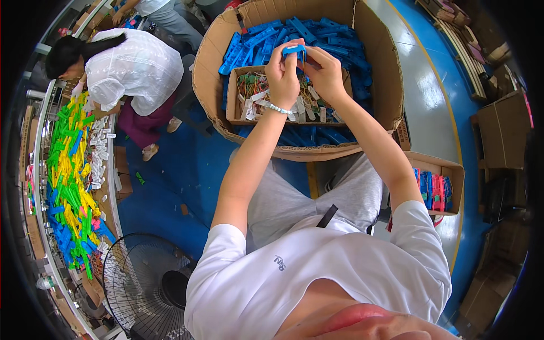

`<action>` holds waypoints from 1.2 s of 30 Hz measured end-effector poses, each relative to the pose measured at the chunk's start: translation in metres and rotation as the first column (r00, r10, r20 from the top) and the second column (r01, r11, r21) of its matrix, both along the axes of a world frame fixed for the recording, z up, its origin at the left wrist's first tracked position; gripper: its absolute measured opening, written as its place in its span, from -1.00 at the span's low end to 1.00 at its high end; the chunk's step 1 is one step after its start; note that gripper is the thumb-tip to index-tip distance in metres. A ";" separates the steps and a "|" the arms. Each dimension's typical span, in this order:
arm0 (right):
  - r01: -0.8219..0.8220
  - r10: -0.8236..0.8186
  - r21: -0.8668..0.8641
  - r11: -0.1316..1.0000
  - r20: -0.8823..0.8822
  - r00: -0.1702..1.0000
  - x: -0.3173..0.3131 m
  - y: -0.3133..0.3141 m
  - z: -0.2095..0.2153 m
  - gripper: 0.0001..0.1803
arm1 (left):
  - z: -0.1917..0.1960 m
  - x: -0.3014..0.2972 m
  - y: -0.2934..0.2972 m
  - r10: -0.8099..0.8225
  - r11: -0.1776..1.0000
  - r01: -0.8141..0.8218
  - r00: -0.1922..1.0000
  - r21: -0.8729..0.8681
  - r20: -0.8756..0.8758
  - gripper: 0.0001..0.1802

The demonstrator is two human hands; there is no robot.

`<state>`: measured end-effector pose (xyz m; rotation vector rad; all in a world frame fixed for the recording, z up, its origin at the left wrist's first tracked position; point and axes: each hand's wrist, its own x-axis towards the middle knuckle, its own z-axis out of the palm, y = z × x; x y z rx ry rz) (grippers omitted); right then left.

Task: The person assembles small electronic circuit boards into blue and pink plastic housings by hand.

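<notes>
My left hand and my right hand meet above a small cardboard tray, both pinching one blue plastic piece between their fingertips. A white bead bracelet circles my left wrist. The small tray holds rubber bands and white tags, and rests inside a big cardboard box filled with several more blue plastic pieces.
A smaller box with blue and red pieces stands at my right knee. A person in a white top bends over a long table heaped with coloured plastic parts on the left. A floor fan stands at lower left. Stacked cartons line the right.
</notes>
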<state>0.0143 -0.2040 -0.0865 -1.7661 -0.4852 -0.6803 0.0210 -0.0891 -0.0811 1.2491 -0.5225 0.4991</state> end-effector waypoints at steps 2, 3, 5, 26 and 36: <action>-0.025 0.025 0.011 1.000 -0.015 1.000 -0.005 0.007 0.004 -0.59 | -0.004 0.001 0.002 0.112 0.991 -0.119 0.988 0.057 0.107 -0.82; -0.020 0.020 0.013 1.000 0.002 1.000 -0.007 0.012 0.006 -0.58 | -0.005 0.003 0.004 0.168 0.982 -0.177 0.977 0.061 0.133 -0.84; -0.020 0.020 0.022 1.000 0.010 1.000 -0.007 0.015 0.005 -0.57 | -0.002 0.000 0.005 0.210 0.972 -0.221 0.969 0.078 0.134 -0.83; -0.312 0.340 0.136 0.940 -0.325 0.883 0.010 -0.024 -0.003 -0.73 | 0.008 0.008 0.016 -0.554 0.705 0.219 0.764 -0.674 -0.332 -0.79; -0.046 0.067 0.089 0.995 -0.255 0.965 0.012 -0.011 -0.006 -0.75 | 0.011 0.005 0.006 -0.335 0.857 0.217 0.924 -0.467 -0.184 -0.83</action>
